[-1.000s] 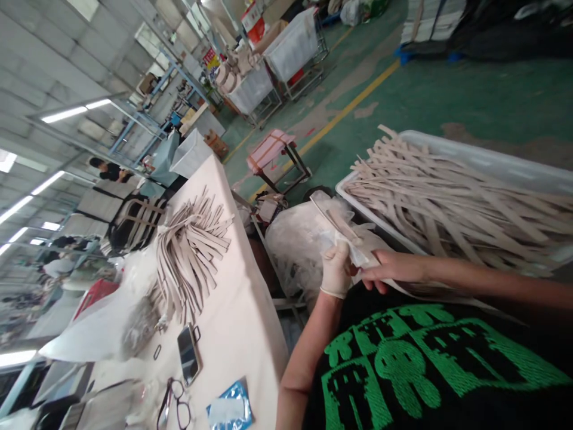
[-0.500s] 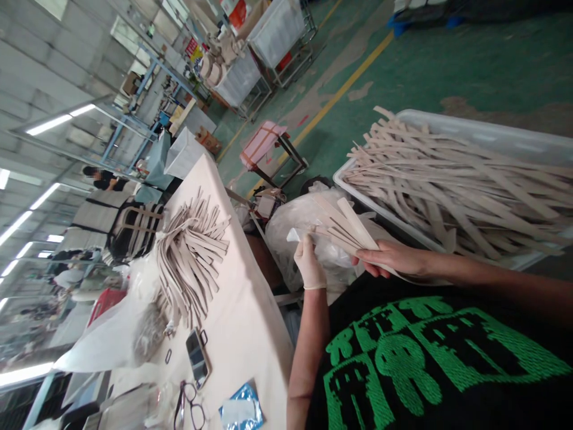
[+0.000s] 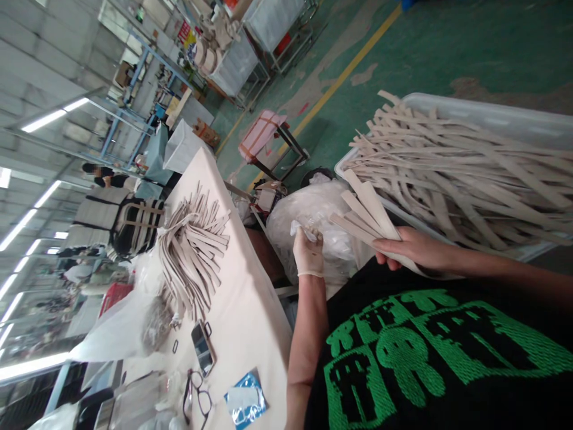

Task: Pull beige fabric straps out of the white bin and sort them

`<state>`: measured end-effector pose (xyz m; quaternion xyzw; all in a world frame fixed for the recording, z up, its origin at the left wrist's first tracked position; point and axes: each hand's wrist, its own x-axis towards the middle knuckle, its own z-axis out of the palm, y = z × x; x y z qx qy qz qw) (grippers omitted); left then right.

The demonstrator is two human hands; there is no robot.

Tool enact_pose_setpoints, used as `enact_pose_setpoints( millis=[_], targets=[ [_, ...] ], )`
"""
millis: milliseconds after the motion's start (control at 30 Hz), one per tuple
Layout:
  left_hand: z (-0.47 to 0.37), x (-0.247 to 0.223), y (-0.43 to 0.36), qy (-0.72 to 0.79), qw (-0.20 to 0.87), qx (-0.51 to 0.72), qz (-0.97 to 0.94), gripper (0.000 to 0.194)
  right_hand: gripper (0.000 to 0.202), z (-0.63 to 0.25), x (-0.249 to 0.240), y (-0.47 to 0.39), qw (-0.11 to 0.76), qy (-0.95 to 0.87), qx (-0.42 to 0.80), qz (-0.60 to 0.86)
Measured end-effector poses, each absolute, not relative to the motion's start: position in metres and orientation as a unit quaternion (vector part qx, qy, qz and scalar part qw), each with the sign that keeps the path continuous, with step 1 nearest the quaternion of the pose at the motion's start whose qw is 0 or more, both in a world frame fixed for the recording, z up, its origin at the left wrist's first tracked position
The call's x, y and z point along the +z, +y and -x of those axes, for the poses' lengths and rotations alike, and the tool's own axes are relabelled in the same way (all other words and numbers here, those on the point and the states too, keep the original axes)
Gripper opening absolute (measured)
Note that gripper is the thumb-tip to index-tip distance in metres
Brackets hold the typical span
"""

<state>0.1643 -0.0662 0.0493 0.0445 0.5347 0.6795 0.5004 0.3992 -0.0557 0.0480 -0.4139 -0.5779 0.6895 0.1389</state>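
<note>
In a pale glove, my left hand (image 3: 308, 254) is closed around a small white crumpled wipe (image 3: 295, 227); whether it is cloth or paper I cannot tell. My right hand (image 3: 409, 246) grips a fanned bunch of flat beige straps (image 3: 364, 209), their free ends pointing up and left. The two hands are apart. Behind the straps stands a white plastic bin (image 3: 474, 110) heaped with more such straps (image 3: 447, 173). Between bin and table bulges a clear plastic bag (image 3: 295, 209).
On the white-covered table (image 3: 250, 322) at left lie a tied bundle of straps (image 3: 190, 251), a phone (image 3: 203, 348), eyeglasses (image 3: 197, 394) and a blue packet (image 3: 246, 399). A pink-topped stool (image 3: 262, 134) stands beyond on the green floor. A person (image 3: 105, 176) is far left.
My left hand has drawn away from the straps with the wipe and is closed tighter. The strap bunch in my right hand has shifted slightly right, its ends spread. The view has tilted a little.
</note>
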Motion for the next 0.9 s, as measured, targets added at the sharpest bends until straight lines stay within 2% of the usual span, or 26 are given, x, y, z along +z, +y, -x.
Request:
enact_pose_setpoints(
  millis=[133,267,367,533,800,900],
  targets=[
    [-0.163,0.047,-0.061,0.533,0.489,0.689,-0.052,0.019,0.063,-0.405,0.053,-0.063,0.091,-0.624,0.666,0.399],
    [-0.174,0.043,-0.060,0.518,0.458,0.709,-0.136,0.029,0.062,-0.399,0.056,-0.067,0.054,-0.651,0.629,0.422],
    [-0.181,0.044,-0.061,0.519,0.456,0.710,-0.141,0.028,0.058,-0.393,0.055,-0.066,0.047,-0.651,0.621,0.435],
    [-0.183,0.049,-0.064,0.538,0.459,0.692,-0.140,0.028,0.047,-0.391,0.046,-0.063,0.048,-0.648,0.619,0.440],
    [-0.200,0.035,-0.078,0.564,0.515,0.629,-0.146,0.034,0.046,-0.380,0.040,-0.055,0.099,-0.637,0.623,0.443],
    [-0.208,0.032,-0.081,0.559,0.544,0.609,-0.144,0.043,0.046,-0.378,0.045,-0.050,0.119,-0.629,0.634,0.434]
  ],
)
